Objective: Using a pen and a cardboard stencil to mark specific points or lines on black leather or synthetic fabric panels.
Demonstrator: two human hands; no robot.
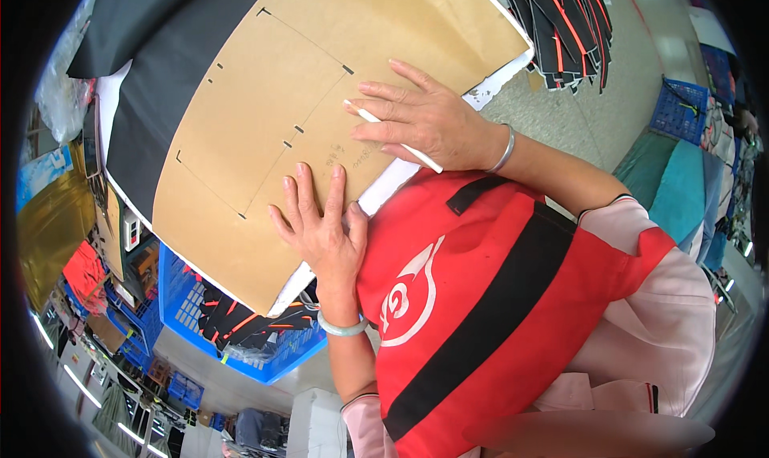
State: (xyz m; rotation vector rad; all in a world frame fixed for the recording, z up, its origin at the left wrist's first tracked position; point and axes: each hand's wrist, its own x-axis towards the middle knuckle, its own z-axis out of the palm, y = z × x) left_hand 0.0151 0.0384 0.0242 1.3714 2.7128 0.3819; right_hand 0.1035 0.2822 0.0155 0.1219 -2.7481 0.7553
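A large brown paper pattern (232, 121) with slots and thin drawn lines lies over black fabric (164, 129) on the work table. My left hand (324, 230) rests flat near the paper's close edge, fingers spread and nothing in it. To its right and farther up, my right hand (424, 121) lies on the same sheet. A slim white marking pen (412, 155) is tucked between its outstretched fingers, tip pointing up and left. White material (384, 187) shows under the paper along the near edge.
Below the table's left corner stands a blue plastic basket (280, 362) with black and orange-red strips. More such strips (561, 29) hang at the far right. A blue crate (679, 105) and teal cloth (677, 189) are to the right. My red apron (481, 266) touches the table edge.
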